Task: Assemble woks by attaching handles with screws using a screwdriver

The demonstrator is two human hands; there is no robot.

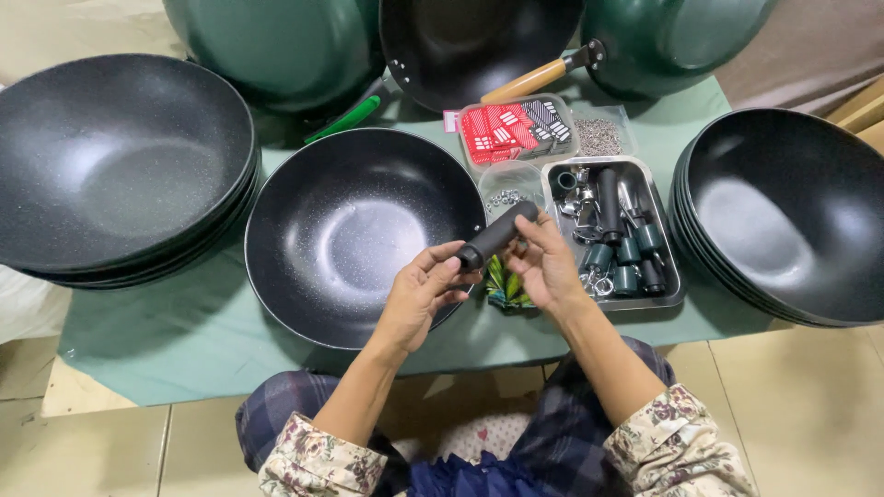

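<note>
Head view, read from left to right. At the left edge of the frame, a stack of black speckled woks (115,166) rests on a green cloth (184,340). Just right of it, at centre, a single black wok (354,235) lies open side up. Above it, at the top of the frame, dark green pans (276,46) sit beside a black pan with a wooden handle (525,81). At lower centre, the left hand (419,294) is curled, its fingertips closed around the lower end of a black cylindrical handle (495,235), which slants up to the right over the centre wok's right rim. The right hand (545,267) is partly closed, its fingers touching the handle's upper part. Behind the hands sit a clear tub of red and grey packets (516,131) and a small clear tub of metal rings (508,189). Right of the hands, a metal tray (668,285) holds black and dark green handles and bright metal fittings. At the right edge of the frame stands a second stack of black woks (783,221).
</note>
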